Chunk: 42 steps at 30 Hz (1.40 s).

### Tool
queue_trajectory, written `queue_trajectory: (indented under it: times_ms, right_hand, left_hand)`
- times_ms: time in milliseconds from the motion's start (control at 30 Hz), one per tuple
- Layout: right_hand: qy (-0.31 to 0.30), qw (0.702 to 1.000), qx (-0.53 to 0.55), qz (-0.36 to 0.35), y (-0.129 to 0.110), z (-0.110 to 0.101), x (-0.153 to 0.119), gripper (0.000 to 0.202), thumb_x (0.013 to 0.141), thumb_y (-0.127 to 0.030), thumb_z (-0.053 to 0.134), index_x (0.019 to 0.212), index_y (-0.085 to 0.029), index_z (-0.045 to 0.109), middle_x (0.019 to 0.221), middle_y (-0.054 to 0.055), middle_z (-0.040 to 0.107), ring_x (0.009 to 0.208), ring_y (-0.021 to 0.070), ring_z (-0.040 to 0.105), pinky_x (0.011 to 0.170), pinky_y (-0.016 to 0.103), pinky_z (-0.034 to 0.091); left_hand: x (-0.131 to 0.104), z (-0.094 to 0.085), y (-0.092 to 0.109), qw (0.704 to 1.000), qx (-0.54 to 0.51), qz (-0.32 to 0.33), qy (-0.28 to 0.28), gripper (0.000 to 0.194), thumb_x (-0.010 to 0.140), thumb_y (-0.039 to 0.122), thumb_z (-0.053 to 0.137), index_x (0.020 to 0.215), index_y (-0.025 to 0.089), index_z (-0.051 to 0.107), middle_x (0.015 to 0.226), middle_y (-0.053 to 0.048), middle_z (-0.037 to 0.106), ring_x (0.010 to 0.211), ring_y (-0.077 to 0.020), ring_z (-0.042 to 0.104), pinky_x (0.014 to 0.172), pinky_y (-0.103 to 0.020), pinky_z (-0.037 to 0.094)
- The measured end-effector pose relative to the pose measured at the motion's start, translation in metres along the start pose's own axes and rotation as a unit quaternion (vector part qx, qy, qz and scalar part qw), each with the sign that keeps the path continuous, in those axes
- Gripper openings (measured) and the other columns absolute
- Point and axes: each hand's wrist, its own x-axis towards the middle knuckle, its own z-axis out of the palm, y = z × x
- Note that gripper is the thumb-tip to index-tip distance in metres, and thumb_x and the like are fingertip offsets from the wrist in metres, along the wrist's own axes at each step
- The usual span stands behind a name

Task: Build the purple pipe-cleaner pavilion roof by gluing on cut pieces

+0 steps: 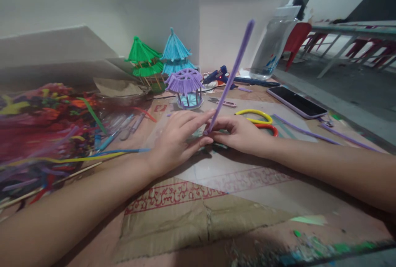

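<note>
A purple pipe cleaner (235, 67) rises at a slant, leaning to the right, above the middle of the work surface. Its lower end is pinched between the fingertips of my left hand (176, 137) and my right hand (239, 134), which meet there. The left thumb presses at the very bottom of it, while the right fingers curl round behind. Just beyond my hands stands a small purple pavilion (185, 81) made of pipe cleaners, its roof open at the top. Scissors with yellow and red handles (255, 115) lie beside my right hand, partly hidden by it.
Green (142, 52) and blue (175, 48) tiered pavilions stand at the back near a glue gun (216, 75). A phone (297, 101) and a large clear bottle (274, 42) are on the right. Colourful pipe cleaners (46, 122) heap at left. Cardboard (198, 226) covers the front.
</note>
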Motion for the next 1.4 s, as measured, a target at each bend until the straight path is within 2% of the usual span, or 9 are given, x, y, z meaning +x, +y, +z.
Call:
queue_trajectory:
  times_ms: [200,400,467,567,667,767,1033,1233,1400]
  right_hand:
    - [0.003,0.999,-0.024,-0.027,0.0001,0.0001,-0.0004,0.015,0.091,-0.031,0.065,0.090,-0.019,0.073,0.086,0.003,0.077,0.083,0.0176,0.070,0.079,0.029,0.053]
    - [0.006,1.000,-0.020,-0.019,-0.0032,0.0001,-0.0013,0.016,0.091,-0.030,0.063,0.088,-0.018,0.073,0.084,0.002,0.076,0.078,0.0161,0.068,0.074,0.027,0.051]
    - [0.012,1.000,-0.019,-0.016,-0.0037,0.0003,-0.0014,0.015,0.090,-0.028,0.062,0.088,-0.018,0.073,0.084,0.002,0.076,0.078,0.0160,0.068,0.074,0.027,0.051]
    - [0.017,1.000,-0.017,-0.009,-0.0038,0.0005,-0.0011,0.016,0.090,-0.027,0.061,0.089,-0.018,0.074,0.088,0.002,0.076,0.081,0.0161,0.068,0.075,0.027,0.051]
    - [0.001,1.000,-0.015,0.016,-0.0042,0.0004,-0.0005,0.018,0.091,-0.029,0.060,0.089,-0.019,0.075,0.085,0.001,0.076,0.079,0.0156,0.068,0.073,0.026,0.051]
    - [-0.008,0.999,0.006,0.046,-0.0046,0.0009,0.0000,0.018,0.092,-0.028,0.060,0.088,-0.019,0.075,0.084,0.001,0.077,0.079,0.0150,0.070,0.073,0.025,0.052]
    - [0.012,0.996,0.059,0.066,-0.0036,0.0041,-0.0004,0.014,0.089,-0.028,0.065,0.082,-0.019,0.073,0.084,0.002,0.078,0.077,0.0143,0.071,0.072,0.025,0.055]
    - [0.019,0.986,0.141,0.083,0.0029,0.0036,0.0017,0.019,0.084,-0.033,0.071,0.095,-0.019,0.076,0.087,0.003,0.079,0.080,0.0162,0.073,0.077,0.029,0.059]
    - [0.022,0.990,0.113,0.085,0.0016,0.0022,0.0025,0.015,0.083,-0.032,0.072,0.091,-0.019,0.077,0.083,0.002,0.078,0.078,0.0163,0.072,0.077,0.029,0.059]
  left_hand:
    - [-0.0004,0.0014,-0.0001,1.000,0.009,0.007,-0.002,0.066,0.099,0.039,0.063,0.158,0.031,0.034,0.121,-0.007,0.069,0.109,-0.0223,0.062,0.094,-0.037,0.045]
    - [-0.0011,0.0003,0.0004,1.000,-0.005,-0.021,-0.003,0.062,0.099,0.039,0.063,0.154,0.025,0.039,0.120,-0.008,0.071,0.113,-0.0227,0.062,0.100,-0.039,0.044]
    - [-0.0005,-0.0002,0.0003,0.999,-0.017,-0.043,0.000,0.051,0.097,0.039,0.065,0.144,0.024,0.051,0.118,-0.007,0.072,0.113,-0.0227,0.063,0.100,-0.039,0.045]
    - [0.0016,-0.0012,-0.0008,0.996,-0.044,-0.073,0.006,0.025,0.095,0.036,0.069,0.116,0.022,0.069,0.109,-0.006,0.074,0.105,-0.0211,0.066,0.094,-0.037,0.047]
    - [0.0040,-0.0017,-0.0026,0.994,-0.062,-0.083,0.018,0.010,0.093,0.030,0.072,0.097,0.021,0.074,0.097,-0.003,0.076,0.095,-0.0182,0.068,0.089,-0.035,0.049]
    - [0.0054,-0.0016,-0.0034,0.992,-0.079,-0.097,0.026,0.006,0.091,0.027,0.074,0.091,0.021,0.074,0.094,-0.003,0.076,0.092,-0.0174,0.068,0.087,-0.034,0.050]
    - [0.0035,-0.0016,-0.0028,0.990,-0.084,-0.109,0.012,0.008,0.092,0.028,0.073,0.092,0.020,0.076,0.094,-0.004,0.076,0.092,-0.0188,0.068,0.087,-0.036,0.052]
    - [0.0023,0.0003,-0.0044,0.992,-0.074,-0.100,0.003,0.019,0.094,0.028,0.070,0.111,0.023,0.076,0.106,-0.005,0.074,0.101,-0.0190,0.067,0.090,-0.035,0.054]
    - [0.0026,0.0001,-0.0050,0.994,-0.070,-0.083,-0.001,0.017,0.096,0.027,0.068,0.110,0.026,0.076,0.107,-0.004,0.073,0.103,-0.0183,0.066,0.092,-0.036,0.053]
